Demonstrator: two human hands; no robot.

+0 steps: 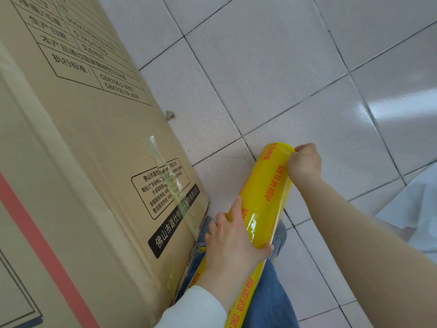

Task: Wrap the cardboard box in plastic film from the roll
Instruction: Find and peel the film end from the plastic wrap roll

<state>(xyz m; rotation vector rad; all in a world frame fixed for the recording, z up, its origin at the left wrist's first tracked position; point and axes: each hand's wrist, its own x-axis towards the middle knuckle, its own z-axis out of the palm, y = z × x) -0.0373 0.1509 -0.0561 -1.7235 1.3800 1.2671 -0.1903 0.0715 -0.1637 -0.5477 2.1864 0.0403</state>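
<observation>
A tall cardboard box (78, 147) with black printed text and a red stripe fills the left of the view and stands on the floor. A long yellow roll of plastic film (264, 200) with red lettering slants from the bottom centre up to the right, beside the box's corner. My left hand (233, 242) wraps around the roll's middle, index finger stretched along it. My right hand (303, 162) pinches at the roll's far end, where the film edge lies. No film touches the box.
Pale glossy floor tiles (295, 67) with dark grout spread to the right of the box. My leg in blue jeans (267, 301) and a grey shoe (280, 240) lie under the roll. White fabric (409, 204) shows at the right edge.
</observation>
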